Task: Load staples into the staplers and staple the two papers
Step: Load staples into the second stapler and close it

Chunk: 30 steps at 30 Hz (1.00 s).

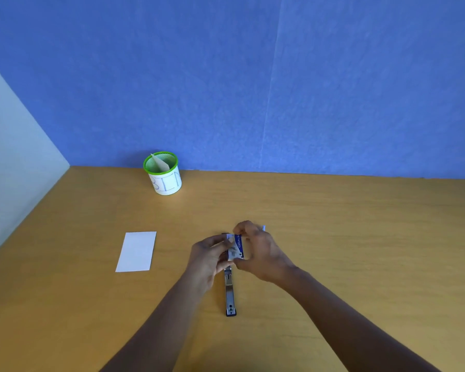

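Observation:
A small blue and white staple box (236, 248) is held above the desk between both hands. My left hand (208, 257) pinches its left side and my right hand (258, 251) grips its right side and top. Under the hands lies a blue stapler (230, 294), opened flat, its metal channel pointing toward me; its far end is hidden by the hands. A white sheet of paper (137, 251) lies flat to the left. Whether it is one sheet or two stacked cannot be told.
A green-rimmed mesh cup labelled BIN (163, 174) stands at the back left by the blue wall, with a slip of paper sticking out. The wooden desk (360, 251) stretches to the right; a pale wall bounds the left side.

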Each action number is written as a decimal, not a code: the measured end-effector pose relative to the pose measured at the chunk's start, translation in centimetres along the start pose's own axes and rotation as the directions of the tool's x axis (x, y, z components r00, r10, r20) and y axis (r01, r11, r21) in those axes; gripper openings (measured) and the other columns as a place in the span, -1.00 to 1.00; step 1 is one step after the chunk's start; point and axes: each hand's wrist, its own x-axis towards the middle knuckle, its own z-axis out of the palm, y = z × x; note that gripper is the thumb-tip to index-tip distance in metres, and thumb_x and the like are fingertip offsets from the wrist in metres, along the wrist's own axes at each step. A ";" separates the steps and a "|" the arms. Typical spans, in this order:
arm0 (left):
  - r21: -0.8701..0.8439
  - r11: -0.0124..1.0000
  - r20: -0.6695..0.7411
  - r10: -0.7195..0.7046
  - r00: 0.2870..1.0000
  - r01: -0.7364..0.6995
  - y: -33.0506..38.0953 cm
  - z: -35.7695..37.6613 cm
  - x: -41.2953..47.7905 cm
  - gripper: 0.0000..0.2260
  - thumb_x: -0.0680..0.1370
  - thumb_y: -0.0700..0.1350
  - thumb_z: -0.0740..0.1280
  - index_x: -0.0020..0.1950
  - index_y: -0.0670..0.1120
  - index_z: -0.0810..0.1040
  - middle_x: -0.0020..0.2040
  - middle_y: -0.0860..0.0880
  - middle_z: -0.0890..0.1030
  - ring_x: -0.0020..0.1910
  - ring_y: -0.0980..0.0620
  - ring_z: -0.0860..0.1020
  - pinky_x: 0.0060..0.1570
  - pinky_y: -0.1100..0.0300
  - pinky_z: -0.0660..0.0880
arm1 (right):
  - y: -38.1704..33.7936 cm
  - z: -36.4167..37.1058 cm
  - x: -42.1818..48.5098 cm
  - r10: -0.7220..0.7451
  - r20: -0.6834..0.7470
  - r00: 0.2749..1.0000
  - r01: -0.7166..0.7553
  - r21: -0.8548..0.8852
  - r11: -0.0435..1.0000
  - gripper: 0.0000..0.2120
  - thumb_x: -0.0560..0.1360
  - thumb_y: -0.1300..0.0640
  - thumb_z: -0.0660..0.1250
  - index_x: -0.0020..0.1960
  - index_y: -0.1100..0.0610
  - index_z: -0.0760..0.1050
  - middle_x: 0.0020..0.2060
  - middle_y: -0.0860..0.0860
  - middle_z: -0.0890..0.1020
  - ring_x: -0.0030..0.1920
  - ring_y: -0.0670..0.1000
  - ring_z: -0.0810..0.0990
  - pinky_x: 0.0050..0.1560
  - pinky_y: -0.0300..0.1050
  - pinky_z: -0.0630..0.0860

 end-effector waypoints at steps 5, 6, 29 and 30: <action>-0.055 0.998 -0.035 0.036 0.999 -0.038 0.2 -0.5 -0.4 -0.85 0.47 -0.27 0.38 0.04 -0.21 0.59 -0.20 -0.17 0.65 -0.39 0.07 0.65 -0.39 0.26 0.59 | -0.6 1.0 -1.1 -0.056 -0.043 0.998 0.058 0.037 0.998 -0.59 0.46 0.24 0.33 0.30 0.13 0.42 0.17 0.05 0.58 0.18 -0.01 0.55 0.22 -0.19 0.48; -0.060 0.997 -0.039 0.043 0.998 -0.045 0.2 -0.6 -0.5 -0.83 0.48 -0.27 0.38 0.06 -0.23 0.58 -0.20 -0.18 0.64 -0.40 0.07 0.65 -0.39 0.26 0.59 | -0.7 1.1 -1.2 -0.074 -0.044 0.996 0.076 0.031 0.997 -0.60 0.48 0.25 0.30 0.31 0.13 0.41 0.20 0.06 0.57 0.19 -0.01 0.56 0.22 -0.21 0.47; -0.109 0.986 -0.061 0.121 0.991 -0.127 -0.6 -1.0 -1.4 -0.76 0.47 -0.30 0.39 0.11 -0.15 0.53 -0.33 -0.10 0.68 -0.35 0.04 0.67 -0.39 0.26 0.58 | -0.3 2.9 -2.3 -0.200 -0.156 0.967 0.197 -0.030 0.980 -0.62 0.46 0.34 0.24 0.26 0.17 0.47 0.25 0.01 0.54 0.25 -0.07 0.50 0.21 -0.35 0.43; -0.090 0.987 -0.059 0.127 0.990 -0.132 -0.7 -1.1 -1.4 -0.75 0.47 -0.30 0.38 0.13 -0.14 0.53 -0.31 -0.11 0.67 -0.32 0.03 0.66 -0.38 0.26 0.58 | -0.2 2.7 -2.3 -0.199 -0.138 0.970 0.197 -0.031 0.980 -0.61 0.44 0.31 0.25 0.26 0.15 0.47 0.26 -0.02 0.53 0.26 -0.12 0.47 0.17 -0.48 0.36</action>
